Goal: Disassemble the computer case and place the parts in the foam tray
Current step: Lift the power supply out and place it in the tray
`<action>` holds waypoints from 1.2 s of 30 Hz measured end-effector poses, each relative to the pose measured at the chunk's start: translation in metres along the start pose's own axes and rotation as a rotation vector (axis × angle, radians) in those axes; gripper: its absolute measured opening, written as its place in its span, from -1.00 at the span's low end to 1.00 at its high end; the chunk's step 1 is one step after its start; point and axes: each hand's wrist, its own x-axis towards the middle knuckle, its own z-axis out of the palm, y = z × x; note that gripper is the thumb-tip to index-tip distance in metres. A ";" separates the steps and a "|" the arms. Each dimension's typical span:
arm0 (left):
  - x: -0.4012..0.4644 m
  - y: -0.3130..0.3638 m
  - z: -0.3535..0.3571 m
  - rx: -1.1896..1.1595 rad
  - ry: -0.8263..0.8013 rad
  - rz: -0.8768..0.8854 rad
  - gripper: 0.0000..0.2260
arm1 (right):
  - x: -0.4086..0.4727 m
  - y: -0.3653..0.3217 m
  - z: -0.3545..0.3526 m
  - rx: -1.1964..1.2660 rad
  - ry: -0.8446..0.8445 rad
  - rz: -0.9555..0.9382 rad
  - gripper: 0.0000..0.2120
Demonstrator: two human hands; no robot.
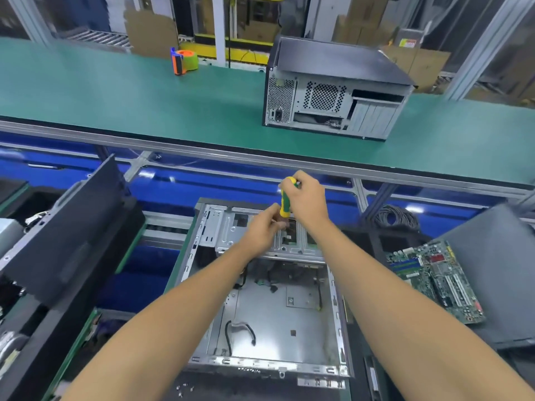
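Open computer case (260,319), loose cables inside | right hand (307,198) grips screwdriver (285,204); left hand (262,230) pinches its shaft | motherboard (434,279) right | second case (335,91) on belt (144,99)

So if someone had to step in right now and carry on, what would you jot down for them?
Right hand: grips the yellow-green screwdriver, held upright over the drive bracket at the far end of the open case.
Left hand: fingers down at the screwdriver's tip; what they pinch is hidden.
Done: side cover off, case floor bare apart from loose cables; a motherboard lies to the right.
Left: free the bracket, pull the cables, stow the parts. A second closed case waits on the green belt.
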 end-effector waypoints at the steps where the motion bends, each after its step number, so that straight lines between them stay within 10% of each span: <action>1: 0.001 -0.003 0.002 -0.007 0.008 -0.005 -0.90 | 0.006 0.002 -0.001 -0.039 -0.029 0.008 -0.71; 15: -0.004 0.000 -0.001 -0.142 0.076 0.003 -0.89 | 0.020 0.006 -0.007 -0.408 -0.264 -0.044 -0.79; 19: -0.027 -0.005 -0.015 -0.158 0.006 0.046 -0.86 | 0.001 0.011 -0.017 -0.088 -0.549 0.062 -0.72; 24: -0.072 -0.011 -0.031 -0.250 -0.189 0.000 -0.66 | -0.041 0.008 0.019 -0.034 -0.533 -0.002 -0.71; 27: -0.091 -0.013 -0.038 -0.385 -0.029 -0.119 -0.75 | -0.064 -0.002 0.047 0.051 -0.477 0.072 -0.65; 32: -0.114 -0.031 -0.083 -0.099 0.158 -0.152 -0.78 | -0.131 -0.002 0.091 0.170 -0.136 0.153 -0.58; 36: -0.137 -0.042 -0.112 0.421 0.114 -0.256 -0.53 | -0.174 0.014 0.138 0.163 -0.132 0.637 -0.55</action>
